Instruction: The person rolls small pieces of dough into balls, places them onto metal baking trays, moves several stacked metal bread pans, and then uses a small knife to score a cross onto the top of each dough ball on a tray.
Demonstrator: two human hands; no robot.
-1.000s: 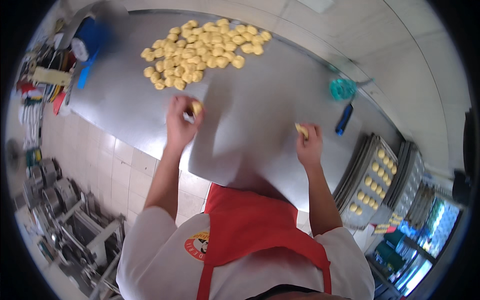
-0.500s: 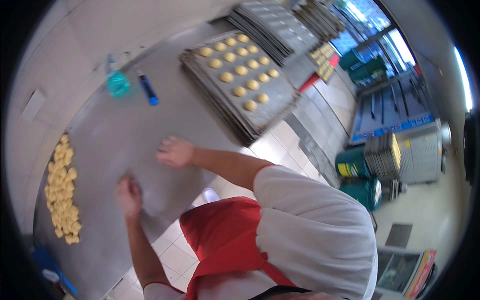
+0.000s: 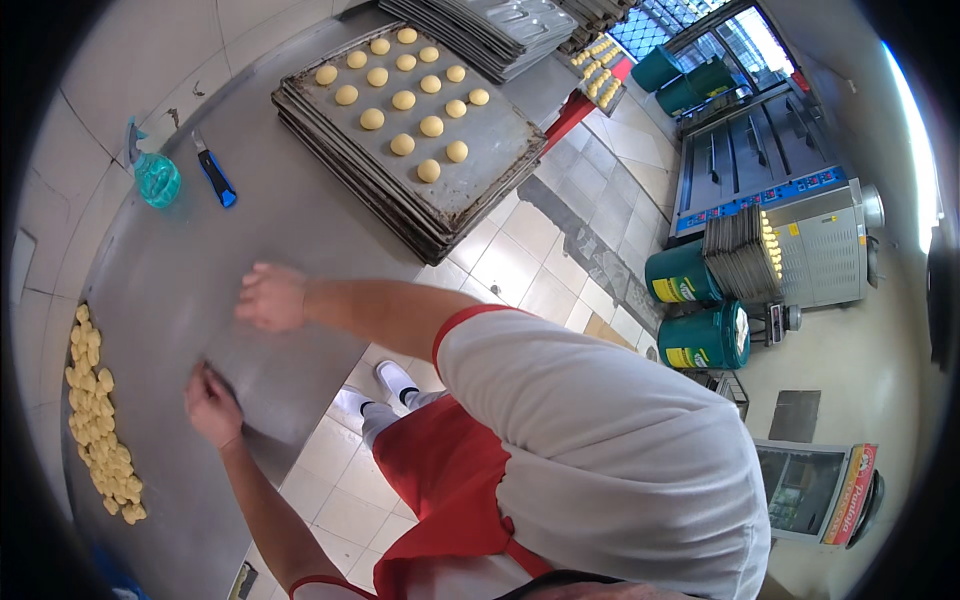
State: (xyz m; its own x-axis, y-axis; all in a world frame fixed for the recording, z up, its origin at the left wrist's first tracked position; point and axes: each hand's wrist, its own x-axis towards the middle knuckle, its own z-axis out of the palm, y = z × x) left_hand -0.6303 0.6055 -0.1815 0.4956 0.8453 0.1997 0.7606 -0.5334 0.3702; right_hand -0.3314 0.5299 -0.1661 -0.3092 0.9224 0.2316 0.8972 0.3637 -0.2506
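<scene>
My left hand [image 3: 213,408] rests on the steel table [image 3: 330,240], fingers curled inward and pressed together. Farther along and a little to the right, my right hand [image 3: 272,297] is cupped palm down against the tabletop, slightly blurred. Whatever either hand may cover is hidden under the fingers. To the left of my hands, a long heap of small yellow dough pieces [image 3: 98,425] lies along the table's far-left edge. Beyond my right hand, pale yellow dough balls [image 3: 403,100] sit in spaced rows on the top baking tray [image 3: 480,150] of a stack.
A spray bottle [image 3: 157,180] with teal liquid and a blue-black handled scraper or knife [image 3: 215,180] lie near the wall. More stacked trays [image 3: 490,35] stand at the back. Right of the table are green buckets [image 3: 705,335] and a deck oven [image 3: 755,150].
The view has shifted, so the table and trays sit farther left and the picture is sharper. Both hands stay over the same table area, still curled.
</scene>
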